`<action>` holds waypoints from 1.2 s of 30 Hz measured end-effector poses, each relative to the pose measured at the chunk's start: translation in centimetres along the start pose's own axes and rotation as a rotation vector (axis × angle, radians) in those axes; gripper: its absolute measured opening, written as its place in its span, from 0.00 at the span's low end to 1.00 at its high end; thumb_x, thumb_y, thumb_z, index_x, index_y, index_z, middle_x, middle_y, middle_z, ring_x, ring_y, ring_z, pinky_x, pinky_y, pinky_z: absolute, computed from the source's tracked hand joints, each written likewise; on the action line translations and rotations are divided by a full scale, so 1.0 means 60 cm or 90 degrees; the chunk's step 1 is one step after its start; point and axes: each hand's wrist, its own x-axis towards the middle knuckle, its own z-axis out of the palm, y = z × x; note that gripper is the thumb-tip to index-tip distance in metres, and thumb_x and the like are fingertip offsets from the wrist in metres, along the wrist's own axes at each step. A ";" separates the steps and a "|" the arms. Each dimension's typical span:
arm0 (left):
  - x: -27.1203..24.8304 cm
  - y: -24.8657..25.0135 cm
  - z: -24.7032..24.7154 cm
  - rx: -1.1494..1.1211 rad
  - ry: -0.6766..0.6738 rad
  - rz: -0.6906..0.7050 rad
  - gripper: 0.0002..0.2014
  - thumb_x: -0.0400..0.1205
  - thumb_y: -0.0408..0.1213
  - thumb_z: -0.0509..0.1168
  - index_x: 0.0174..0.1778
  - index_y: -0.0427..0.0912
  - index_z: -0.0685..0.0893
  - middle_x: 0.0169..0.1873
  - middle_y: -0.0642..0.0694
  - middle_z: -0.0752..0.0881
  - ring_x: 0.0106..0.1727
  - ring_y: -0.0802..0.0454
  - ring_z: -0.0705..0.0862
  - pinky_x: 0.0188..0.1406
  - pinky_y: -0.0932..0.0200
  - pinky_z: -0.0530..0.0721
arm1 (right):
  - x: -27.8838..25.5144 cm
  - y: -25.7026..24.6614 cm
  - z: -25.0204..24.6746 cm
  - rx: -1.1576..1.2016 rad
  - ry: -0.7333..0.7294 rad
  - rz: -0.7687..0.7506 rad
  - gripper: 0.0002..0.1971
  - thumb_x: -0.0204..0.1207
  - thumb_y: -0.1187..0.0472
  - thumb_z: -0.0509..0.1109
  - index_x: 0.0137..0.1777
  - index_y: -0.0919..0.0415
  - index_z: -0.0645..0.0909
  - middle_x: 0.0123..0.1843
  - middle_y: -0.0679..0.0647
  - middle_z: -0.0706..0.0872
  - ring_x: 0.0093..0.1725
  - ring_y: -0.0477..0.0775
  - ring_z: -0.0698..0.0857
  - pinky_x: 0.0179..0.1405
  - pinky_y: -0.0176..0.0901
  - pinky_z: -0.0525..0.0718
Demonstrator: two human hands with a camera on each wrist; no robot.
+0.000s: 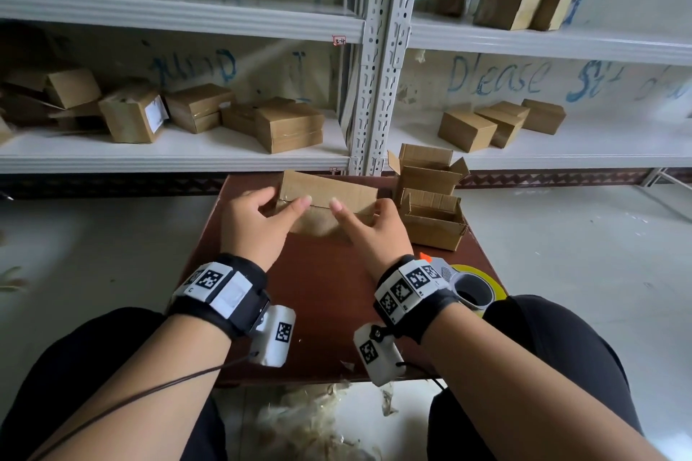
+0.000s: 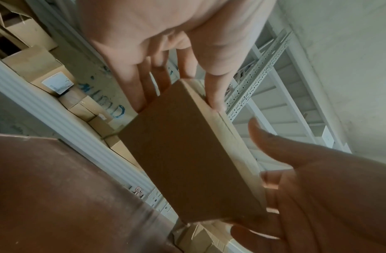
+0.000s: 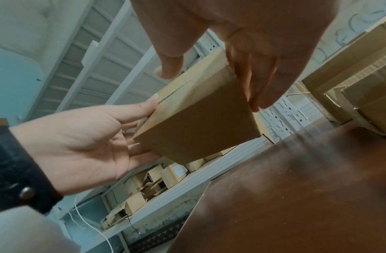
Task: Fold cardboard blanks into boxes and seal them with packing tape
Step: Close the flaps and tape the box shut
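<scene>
Now | box (image 1: 327, 204) between both hands above table (image 1: 322, 292) | left hand (image 1: 254, 225), right hand (image 1: 374, 232) gripping its ends

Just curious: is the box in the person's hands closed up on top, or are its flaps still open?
Closed: the box shows its top flaps folded flat, meeting at a seam, with both thumbs resting there.
</scene>
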 end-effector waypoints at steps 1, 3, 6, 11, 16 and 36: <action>0.002 0.000 -0.001 0.002 -0.012 -0.004 0.37 0.74 0.55 0.82 0.73 0.33 0.85 0.73 0.40 0.85 0.75 0.49 0.80 0.72 0.61 0.71 | -0.004 -0.001 -0.003 -0.016 0.006 -0.003 0.32 0.69 0.28 0.78 0.55 0.55 0.77 0.48 0.46 0.89 0.47 0.45 0.88 0.42 0.39 0.84; 0.006 -0.003 -0.003 0.013 -0.031 -0.013 0.33 0.76 0.54 0.80 0.70 0.34 0.87 0.70 0.41 0.87 0.74 0.48 0.81 0.73 0.59 0.72 | -0.001 0.000 -0.013 -0.065 0.027 -0.019 0.30 0.72 0.30 0.78 0.58 0.54 0.78 0.51 0.45 0.88 0.50 0.46 0.88 0.44 0.39 0.85; 0.010 -0.012 -0.004 0.006 -0.029 -0.013 0.13 0.80 0.52 0.77 0.45 0.45 0.89 0.47 0.45 0.84 0.50 0.53 0.80 0.56 0.59 0.73 | 0.014 0.001 -0.023 -0.112 0.048 -0.061 0.22 0.83 0.36 0.70 0.60 0.56 0.81 0.57 0.51 0.90 0.55 0.51 0.88 0.51 0.45 0.86; 0.005 -0.026 -0.003 -0.014 -0.038 0.010 0.24 0.86 0.44 0.71 0.26 0.35 0.80 0.26 0.51 0.72 0.28 0.58 0.72 0.34 0.56 0.68 | 0.025 0.004 -0.026 -0.001 0.076 -0.023 0.14 0.89 0.49 0.68 0.62 0.57 0.89 0.53 0.51 0.92 0.56 0.56 0.90 0.57 0.48 0.86; 0.010 -0.033 -0.008 -0.023 -0.035 -0.026 0.27 0.86 0.46 0.71 0.27 0.32 0.75 0.24 0.50 0.69 0.27 0.54 0.66 0.34 0.54 0.65 | 0.021 0.025 -0.006 0.344 0.007 0.220 0.12 0.73 0.50 0.85 0.54 0.51 0.95 0.52 0.53 0.96 0.58 0.60 0.93 0.65 0.58 0.89; 0.026 -0.007 -0.024 -0.090 0.047 -0.070 0.30 0.87 0.56 0.67 0.34 0.29 0.79 0.27 0.37 0.74 0.32 0.50 0.73 0.37 0.54 0.70 | -0.001 0.023 -0.006 0.289 0.027 0.062 0.12 0.80 0.48 0.80 0.47 0.57 0.96 0.37 0.48 0.94 0.39 0.44 0.90 0.47 0.45 0.89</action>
